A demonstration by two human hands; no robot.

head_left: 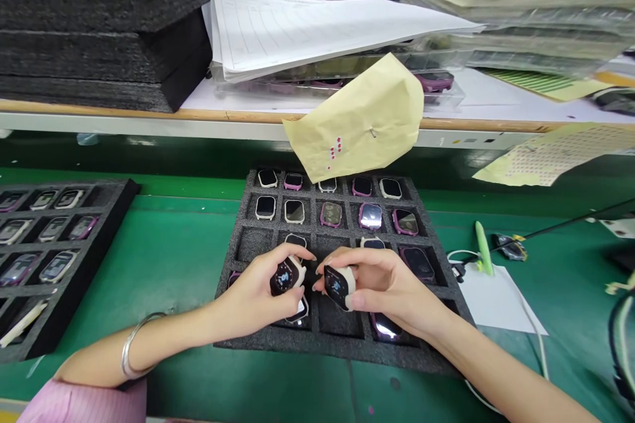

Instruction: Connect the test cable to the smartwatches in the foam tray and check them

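Above a black foam tray I hold one smartwatch body in each hand. My left hand pinches a cream-cased smartwatch between thumb and fingers, its dark screen lit with a small blue graphic. My right hand grips a second cream-cased smartwatch, tilted, with a similar lit screen. The two watches are close but apart. Beneath them, the tray's square pockets carry several more watches in cream and purple cases, such as a purple watch. My hands and forearms hide part of the tray.
A second foam tray of watches lies at the left, with a white stick in one pocket. Behind is a shelf with stacked black foam, papers and a hanging yellow sheet. Cables and a green-handled item lie right.
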